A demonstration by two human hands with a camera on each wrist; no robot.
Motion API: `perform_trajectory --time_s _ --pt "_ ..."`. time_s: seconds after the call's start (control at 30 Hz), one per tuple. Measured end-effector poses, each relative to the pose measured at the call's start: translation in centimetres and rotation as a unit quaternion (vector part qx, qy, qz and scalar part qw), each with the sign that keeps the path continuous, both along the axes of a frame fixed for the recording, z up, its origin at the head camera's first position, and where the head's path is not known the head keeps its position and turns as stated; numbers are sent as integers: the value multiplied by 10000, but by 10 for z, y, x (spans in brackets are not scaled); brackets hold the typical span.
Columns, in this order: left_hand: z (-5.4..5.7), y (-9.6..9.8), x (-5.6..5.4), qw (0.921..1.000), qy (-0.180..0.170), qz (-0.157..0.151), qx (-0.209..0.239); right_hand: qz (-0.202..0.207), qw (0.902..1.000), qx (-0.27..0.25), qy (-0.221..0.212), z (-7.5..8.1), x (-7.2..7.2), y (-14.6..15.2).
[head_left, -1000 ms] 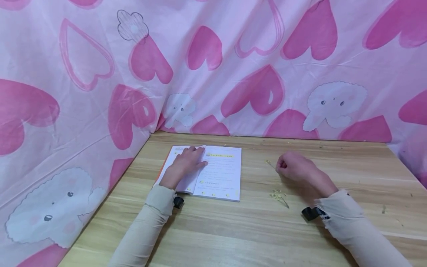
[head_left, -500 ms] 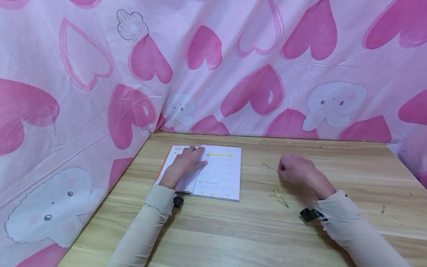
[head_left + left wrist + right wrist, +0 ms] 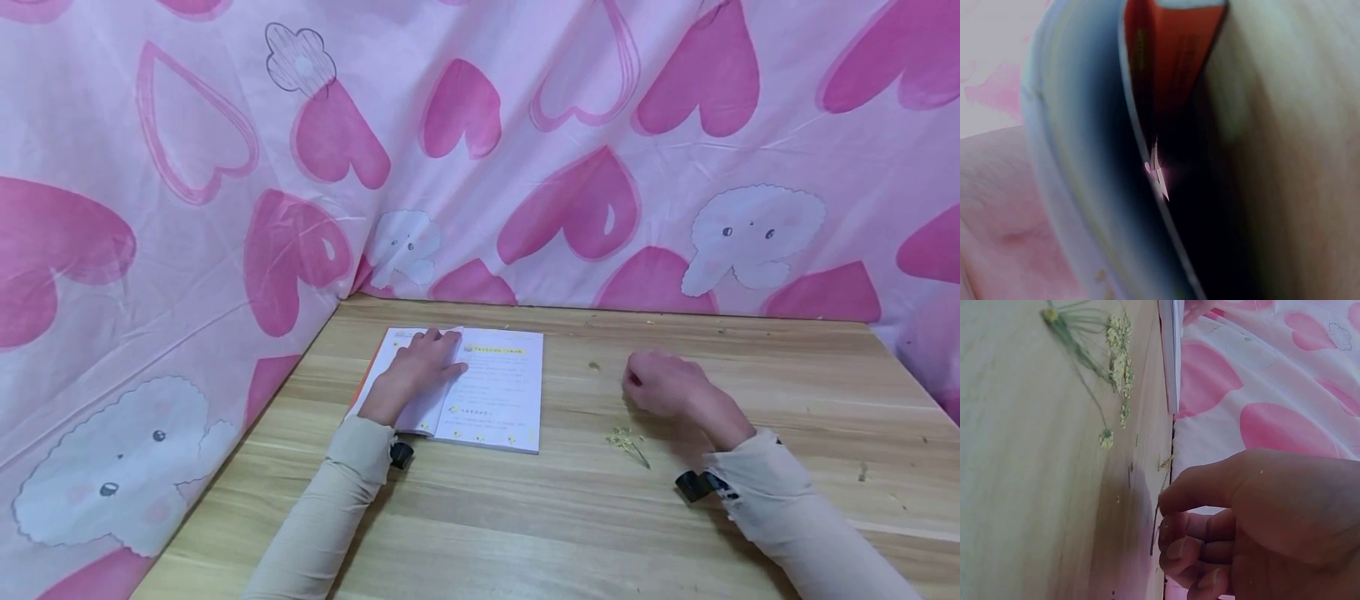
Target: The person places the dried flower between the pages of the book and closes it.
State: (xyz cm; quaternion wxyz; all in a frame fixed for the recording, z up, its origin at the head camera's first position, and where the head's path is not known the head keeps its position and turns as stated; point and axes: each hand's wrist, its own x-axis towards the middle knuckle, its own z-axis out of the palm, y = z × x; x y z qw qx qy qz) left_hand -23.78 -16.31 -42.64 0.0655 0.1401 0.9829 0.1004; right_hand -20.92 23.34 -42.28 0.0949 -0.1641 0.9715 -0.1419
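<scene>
While the left hand point(image 3: 417, 370) lies flat with straight fingers on the left page of an open book point(image 3: 491, 392), pressing it down, the right hand point(image 3: 663, 385) rests on the wooden surface point(image 3: 525, 517) with its fingers curled, pinching a thin flower stem point(image 3: 1157, 512) between thumb and fingertips. In the right wrist view the stem runs along the surface past the fingertips. Its small yellowish head point(image 3: 594, 365) lies on the surface between the book and the right hand. A second sprig of tiny pale flowers point(image 3: 624, 438) lies nearer the person, just beside the right wrist. Both arms wear beige sleeves point(image 3: 322, 508). A pink cloth with hearts point(image 3: 577, 204) hangs behind and to the left of the surface.
</scene>
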Motion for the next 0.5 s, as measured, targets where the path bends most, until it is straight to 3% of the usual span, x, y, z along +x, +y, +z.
perform_trajectory --time_s 0.5 --pt "0 1 0 10000 -5 47 52 -100 9975 -651 260 -3 1 -12"
